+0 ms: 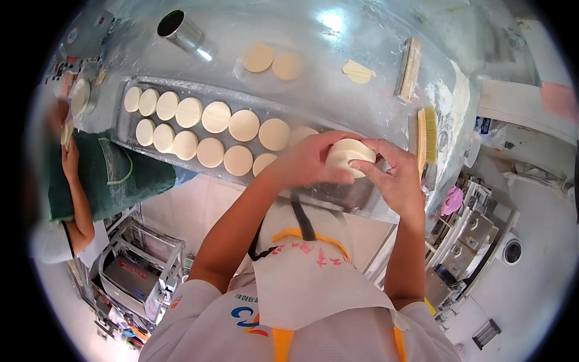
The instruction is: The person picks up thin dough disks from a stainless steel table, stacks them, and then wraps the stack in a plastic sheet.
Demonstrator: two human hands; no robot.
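Observation:
Above the right end of a long metal tray (362, 194), a short stack of round, pale dough discs (348, 154) is cupped between my two hands. My left hand (304, 160), slightly blurred, wraps round its left side. From the right, my right hand (398, 175) grips the same stack, with the thumb across its near face. Two rows of flat dough rounds (210, 152) lie along the tray to the left. My left hand and forearm hide part of the lower row's right end.
Beyond the tray are two dough rounds (258, 58) on the metal table, a dough scrap (358, 71) and a metal cylinder (187, 35). A wooden block (409, 69) and a brush (427, 136) lie at the right. A person in a green apron (120, 175) stands at the left.

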